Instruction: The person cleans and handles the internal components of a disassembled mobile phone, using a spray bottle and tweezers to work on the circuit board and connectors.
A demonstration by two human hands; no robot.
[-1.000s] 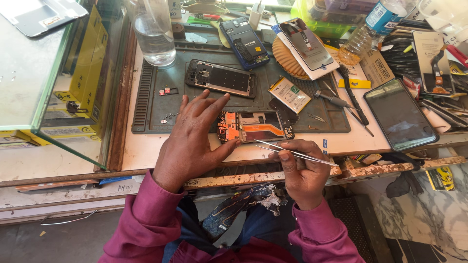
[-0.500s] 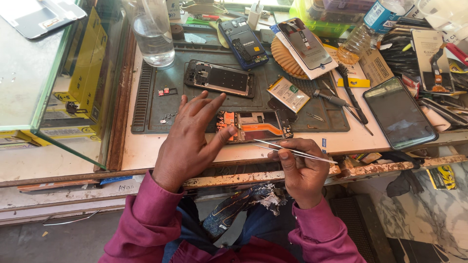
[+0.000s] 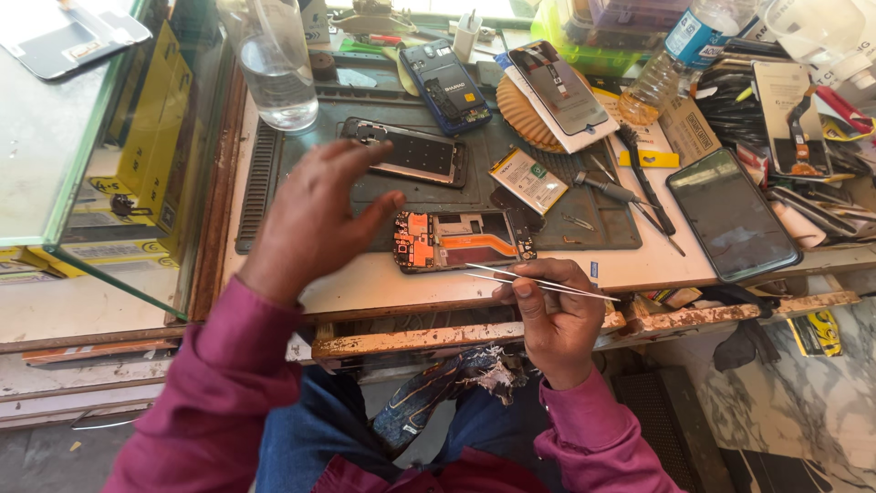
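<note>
An opened phone body (image 3: 461, 239) with an orange circuit board lies at the near edge of a dark work mat (image 3: 383, 196). My left hand (image 3: 310, 219) hovers just left of it, fingers spread, holding nothing. My right hand (image 3: 552, 315) rests at the bench's front edge and pinches thin metal tweezers (image 3: 538, 283), which lie nearly flat with the tips pointing left under the phone body. A second phone frame (image 3: 411, 151) lies further back on the mat, and a loose battery (image 3: 527, 180) sits to its right.
A glass bottle (image 3: 274, 64) stands at the back left beside a glass display case (image 3: 82, 173). A blue phone (image 3: 445, 84), a phone on a round wooden disc (image 3: 557, 91), a screwdriver (image 3: 607, 189), a dark screen panel (image 3: 730, 215) and a plastic bottle (image 3: 680, 50) crowd the back and right.
My left hand has lifted off the opened phone body and drawn left, fingers spreading. The right hand and tweezers have hardly moved.
</note>
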